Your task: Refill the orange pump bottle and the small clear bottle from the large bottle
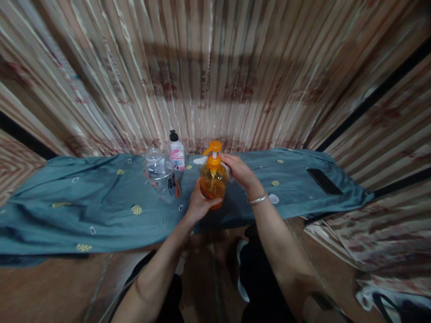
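An amber pump bottle [213, 181] with an orange pump head stands upright in my left hand [199, 202], whose fingers wrap round its lower body. My right hand [237, 169] is at the bottle's upper right side, beside the neck, pressing a crumpled white tissue or cloth [226, 169] there. A white piece also shows left of the neck. To the left stands a clear, open plastic bottle [161, 177] with dark lettering. Behind it is a small clear bottle [177, 154] with a black cap and pink label.
A blue-green cloth [104, 193] covers the long table. A black phone [323, 181] lies at the right, and a white round lid [274, 198] near my right wrist. Patterned curtains [208, 80] hang behind, with dark poles at both sides.
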A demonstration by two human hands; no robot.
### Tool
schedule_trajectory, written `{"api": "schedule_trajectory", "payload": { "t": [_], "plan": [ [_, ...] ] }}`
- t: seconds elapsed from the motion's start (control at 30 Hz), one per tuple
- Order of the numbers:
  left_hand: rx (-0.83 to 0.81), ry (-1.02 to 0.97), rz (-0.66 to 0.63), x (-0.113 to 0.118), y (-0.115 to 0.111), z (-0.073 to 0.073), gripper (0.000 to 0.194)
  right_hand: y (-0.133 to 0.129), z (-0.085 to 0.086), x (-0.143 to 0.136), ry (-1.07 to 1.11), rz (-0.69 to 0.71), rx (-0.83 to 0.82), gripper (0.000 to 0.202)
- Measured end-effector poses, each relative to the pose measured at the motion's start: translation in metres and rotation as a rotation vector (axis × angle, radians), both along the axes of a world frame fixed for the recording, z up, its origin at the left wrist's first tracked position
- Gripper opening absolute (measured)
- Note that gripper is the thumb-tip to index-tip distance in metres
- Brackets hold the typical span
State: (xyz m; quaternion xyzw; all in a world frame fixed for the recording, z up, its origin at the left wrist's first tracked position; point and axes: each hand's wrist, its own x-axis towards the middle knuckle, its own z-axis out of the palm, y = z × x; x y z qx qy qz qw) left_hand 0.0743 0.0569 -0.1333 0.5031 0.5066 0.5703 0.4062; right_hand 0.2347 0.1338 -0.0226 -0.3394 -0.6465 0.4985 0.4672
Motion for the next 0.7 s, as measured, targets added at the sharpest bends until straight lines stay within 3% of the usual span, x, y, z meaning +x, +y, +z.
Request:
{"api": "schedule_trajectory", "payload": {
  "t": [0.17,0.33,0.57,0.7],
  "plan": [
    [0.003,0.004,-0.001,0.0,-0.003,0.005,0.088,-0.017,0.012,0.0,-0.126,0.01,0.178,0.033],
    [0.014,0.017,0.034,0.003,0.0,0.005,0.086,-0.039,0.01,0.007,-0.272,-0.162,0.358,0.04],
    [0.083,0.014,0.059,0.008,0.007,0.004,0.116,-0.061,0.004,-0.001,-0.454,-0.365,0.506,0.041],
    [0.082,-0.013,0.007,0.005,0.008,0.004,0.099,-0.055,0.001,0.003,-0.436,-0.407,0.51,0.037]
  ]
}}
